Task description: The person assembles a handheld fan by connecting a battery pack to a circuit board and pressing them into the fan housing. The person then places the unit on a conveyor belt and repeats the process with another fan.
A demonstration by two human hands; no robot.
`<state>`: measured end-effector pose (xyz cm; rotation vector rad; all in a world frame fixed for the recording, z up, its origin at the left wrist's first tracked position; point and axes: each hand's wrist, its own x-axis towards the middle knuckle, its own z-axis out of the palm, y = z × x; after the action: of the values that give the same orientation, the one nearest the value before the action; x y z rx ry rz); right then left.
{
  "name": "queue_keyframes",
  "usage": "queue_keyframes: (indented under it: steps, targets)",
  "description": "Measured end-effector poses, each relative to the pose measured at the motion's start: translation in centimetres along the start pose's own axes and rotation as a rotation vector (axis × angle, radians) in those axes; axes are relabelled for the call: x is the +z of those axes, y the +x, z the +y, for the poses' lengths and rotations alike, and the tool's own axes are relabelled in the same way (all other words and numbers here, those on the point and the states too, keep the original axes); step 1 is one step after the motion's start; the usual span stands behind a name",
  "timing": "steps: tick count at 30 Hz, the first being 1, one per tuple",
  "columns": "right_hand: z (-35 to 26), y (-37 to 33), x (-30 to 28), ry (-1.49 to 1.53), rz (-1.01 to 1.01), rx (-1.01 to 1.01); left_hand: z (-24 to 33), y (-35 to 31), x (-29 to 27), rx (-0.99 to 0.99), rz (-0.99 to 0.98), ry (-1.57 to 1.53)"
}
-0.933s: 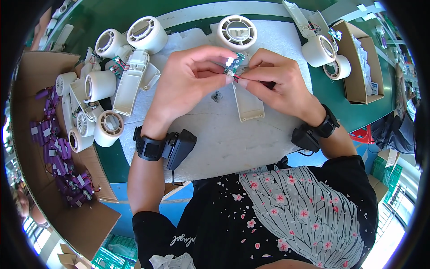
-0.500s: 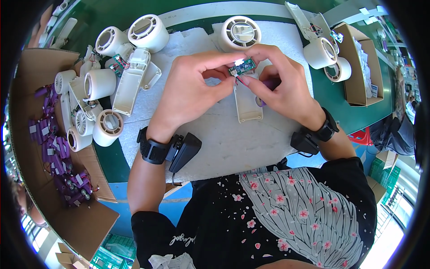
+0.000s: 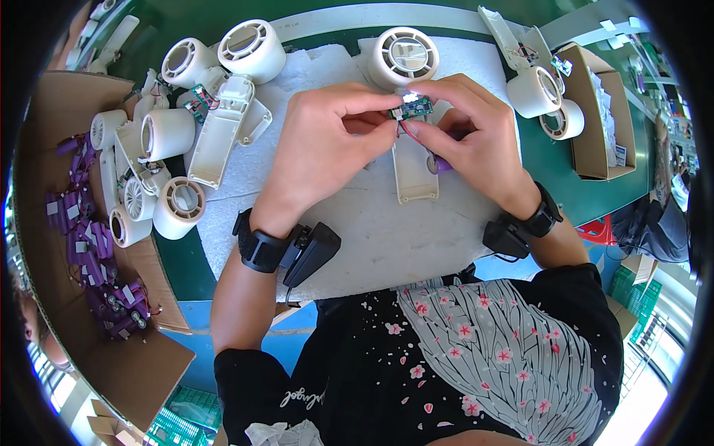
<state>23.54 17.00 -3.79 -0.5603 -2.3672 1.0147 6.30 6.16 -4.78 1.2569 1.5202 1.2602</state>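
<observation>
Over the foam mat, both hands meet at a small green circuit board [image 3: 421, 108]. My left hand [image 3: 312, 145] pinches the board's left end between thumb and fingers. My right hand [image 3: 483, 145] has its index finger on the board's upper right edge and its thumb by the red wire [image 3: 409, 132] at the white connector. A purple battery cell [image 3: 442, 163] sits under the right hand, mostly hidden by it. Beneath the hands lies an open white plastic handle shell [image 3: 414, 182], its upper part covered. Just beyond stands a round white fan head [image 3: 404, 58].
Several white fan housings [image 3: 166, 135] with open handles crowd the left. A cardboard box [image 3: 44, 223] at far left holds purple battery cells [image 3: 91, 245]. At right are more fan parts [image 3: 532, 93] and a carton [image 3: 587, 119] of white pieces. The white foam mat [image 3: 335, 230] covers the table's middle.
Both hands and the circuit board have shifted slightly right. More of the red wire shows below the board now, and the battery cell is a little more visible.
</observation>
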Motion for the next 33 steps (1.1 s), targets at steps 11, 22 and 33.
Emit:
queue_keyframes:
  steps: [11, 22, 33]
  targets:
    - [0.0, 0.1, 0.4, -0.029, 0.033, 0.009, -0.6, 0.3, -0.1, 0.171, 0.020, 0.095]
    - [-0.1, 0.1, 0.5, -0.034, 0.042, 0.006, -0.6, 0.4, 0.0, 0.194, 0.065, 0.116]
    - [-0.9, -0.3, 0.2, -0.111, 0.018, -0.005, -0.3, 0.3, -1.1, -0.012, -0.114, -0.043]
